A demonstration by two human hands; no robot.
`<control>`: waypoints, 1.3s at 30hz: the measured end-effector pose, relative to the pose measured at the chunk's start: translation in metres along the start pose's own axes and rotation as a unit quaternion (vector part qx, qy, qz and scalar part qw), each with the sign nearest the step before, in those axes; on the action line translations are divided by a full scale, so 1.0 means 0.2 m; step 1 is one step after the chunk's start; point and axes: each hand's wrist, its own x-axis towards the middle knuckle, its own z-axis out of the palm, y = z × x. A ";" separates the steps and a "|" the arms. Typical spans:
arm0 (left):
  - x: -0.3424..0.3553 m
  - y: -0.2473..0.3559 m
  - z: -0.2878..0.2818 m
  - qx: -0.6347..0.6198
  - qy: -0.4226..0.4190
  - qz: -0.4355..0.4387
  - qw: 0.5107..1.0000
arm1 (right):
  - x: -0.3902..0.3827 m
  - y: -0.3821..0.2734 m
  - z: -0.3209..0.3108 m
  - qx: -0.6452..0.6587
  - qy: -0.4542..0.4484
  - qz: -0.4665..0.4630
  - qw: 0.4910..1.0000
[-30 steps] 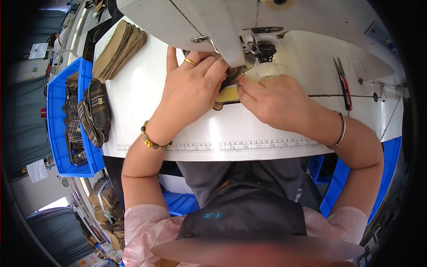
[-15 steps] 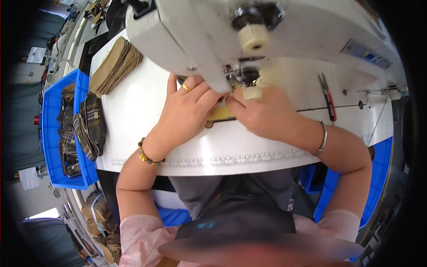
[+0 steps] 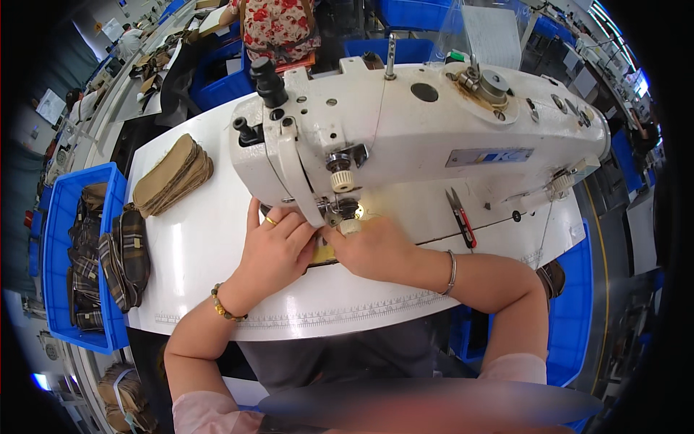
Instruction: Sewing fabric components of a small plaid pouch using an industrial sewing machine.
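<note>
A white sewing machine [image 3: 405,119] spans the far side of the white table. Its needle area, lit yellow, is partly hidden by my fingers. My left hand [image 3: 278,249], with a ring and beaded bracelet, lies just left of the needle, fingers bent down and close together. At the right of the needle, my right hand [image 3: 379,249] has its thumb and forefinger pinched together, its tips almost meeting the left hand's. A whitish wrap [image 3: 350,227] is on one right finger. Whatever the fingers hold is hidden beneath them; only a yellow patch [image 3: 324,253] with a dark edge shows between the hands.
Brown fabric pieces [image 3: 173,177] lie stacked at the table's far left. Plaid pouches [image 3: 124,257] rest by a blue bin [image 3: 52,267] holding more. Red-handled thread snips [image 3: 463,220] lie right of my hands. Another person [image 3: 278,29] sits beyond the machine.
The view has tilted up and away, so the whole machine and the person beyond now show. My hands stay by the needle in nearly the same pose.
</note>
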 end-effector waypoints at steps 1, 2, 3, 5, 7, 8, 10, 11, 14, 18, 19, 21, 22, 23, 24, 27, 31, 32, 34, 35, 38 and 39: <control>-0.01 0.00 0.02 -0.004 0.003 -0.004 1.000 | 0.00 0.00 0.00 0.005 0.002 0.008 1.000; -0.01 0.00 0.03 -0.009 0.004 -0.008 1.000 | 0.00 0.00 0.01 0.002 0.004 0.007 1.000; -0.01 -0.01 0.03 -0.008 0.006 -0.008 1.000 | -0.01 0.00 0.02 0.002 0.020 0.008 1.000; -0.01 -0.02 0.03 -0.079 0.003 -0.039 0.996 | -0.01 -0.01 0.02 0.004 0.035 0.008 0.999; -0.03 -0.02 0.04 -0.088 -0.001 -0.057 0.994 | -0.01 -0.04 0.01 -0.015 0.031 0.030 0.999; -0.04 -0.03 0.04 -0.097 -0.004 -0.073 0.993 | -0.01 -0.03 0.02 -0.011 0.031 0.028 0.999; -0.03 -0.02 0.05 -0.073 0.007 -0.058 0.996 | -0.01 -0.02 0.04 -0.041 0.044 0.034 0.998; -0.02 -0.02 0.06 -0.052 0.019 -0.039 0.998 | -0.01 0.00 0.05 -0.030 0.042 0.035 0.998; 0.00 0.00 0.05 0.012 0.018 -0.022 1.000 | 0.00 0.02 0.04 -0.084 0.068 -0.010 0.994; 0.01 0.02 0.03 0.118 0.060 0.009 0.991 | 0.00 0.04 0.03 -0.067 0.056 -0.013 0.996; -0.01 0.02 0.04 0.121 0.045 0.004 0.992 | -0.01 0.04 0.04 -0.070 0.056 -0.014 0.996; -0.01 0.01 0.07 0.148 0.071 0.032 0.986 | -0.01 0.05 0.05 -0.074 0.058 -0.013 0.995; -0.02 0.01 0.06 0.137 0.065 0.029 0.988 | -0.01 0.05 0.06 -0.081 0.052 -0.014 0.995; -0.02 0.01 0.07 0.137 0.061 0.029 0.988 | -0.01 0.04 0.06 -0.089 0.044 -0.015 0.995; -0.03 0.01 0.07 0.139 0.050 0.027 0.989 | -0.01 0.04 0.05 -0.086 0.045 -0.013 0.995; -0.02 0.02 0.03 0.141 0.026 0.020 0.989 | -0.01 0.02 0.04 -0.032 0.058 -0.002 0.998; -0.01 0.06 -0.02 0.146 0.017 0.009 0.989 | -0.02 0.02 0.04 -0.019 0.047 -0.004 0.999; -0.01 0.06 -0.02 0.146 0.015 0.010 0.989 | -0.01 0.02 0.04 -0.017 0.038 -0.004 0.999; -0.02 0.03 -0.03 0.104 -0.100 0.019 0.989 | -0.01 0.02 0.03 -0.010 0.040 -0.004 0.999; -0.01 0.02 -0.04 0.103 -0.101 0.019 0.989 | -0.01 0.02 0.03 -0.004 0.041 -0.006 0.999; 0.02 -0.04 -0.06 0.016 -0.113 0.020 0.993 | -0.01 0.03 0.04 0.015 0.080 -0.019 0.997; 0.01 -0.06 -0.05 -0.035 -0.112 0.009 0.993 | -0.01 0.03 0.03 0.015 0.079 -0.016 0.997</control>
